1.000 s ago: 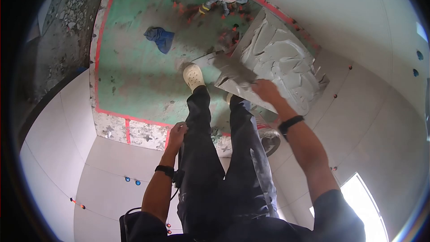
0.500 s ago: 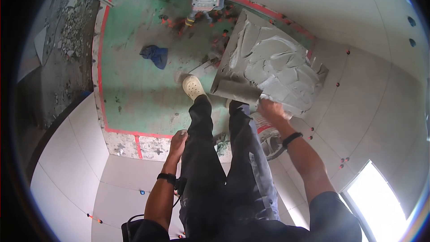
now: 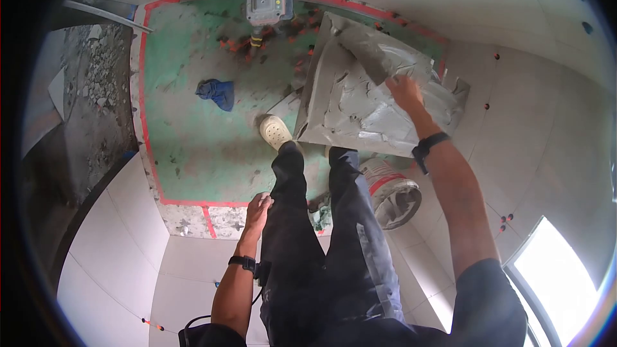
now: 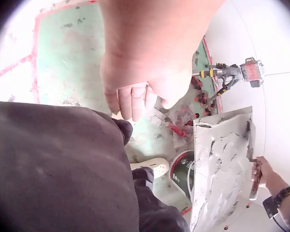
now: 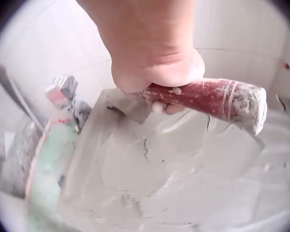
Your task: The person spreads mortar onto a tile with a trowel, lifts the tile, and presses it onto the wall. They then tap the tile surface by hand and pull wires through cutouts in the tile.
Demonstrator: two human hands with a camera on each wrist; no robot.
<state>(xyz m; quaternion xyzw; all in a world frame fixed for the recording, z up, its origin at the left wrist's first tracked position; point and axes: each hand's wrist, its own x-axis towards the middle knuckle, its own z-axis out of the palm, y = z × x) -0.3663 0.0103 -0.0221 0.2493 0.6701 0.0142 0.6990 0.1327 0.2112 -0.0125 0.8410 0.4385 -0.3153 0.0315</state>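
My right hand [image 3: 406,93] grips the mortar-caked red handle [image 5: 203,99] of a trowel. In the head view its flat blade [image 3: 366,56] lies over the far part of a large tile [image 3: 313,99]. Thick grey mortar [image 3: 360,103] covers most of that tile, with ridges and smears in it. The tile's left edge shows a thinner coat. My left hand [image 3: 259,209] hangs beside the left thigh with loose fingers, holding nothing. In the left wrist view its fingers [image 4: 137,104] point down, away from the tile.
A bucket with a red band [image 3: 389,186] stands by my right leg, near the tile. A tripod-mounted device [image 3: 267,6] is at the far wall, with orange-red bits scattered near it. A blue cloth [image 3: 216,93] lies on the green floor [image 3: 186,135]. Rubble [image 3: 96,83] lies at the left.
My right hand has carried the trowel from the tile's near edge to its far part. The mortar there is freshly smeared. The left hand stays by the thigh; the head view has shifted slightly.
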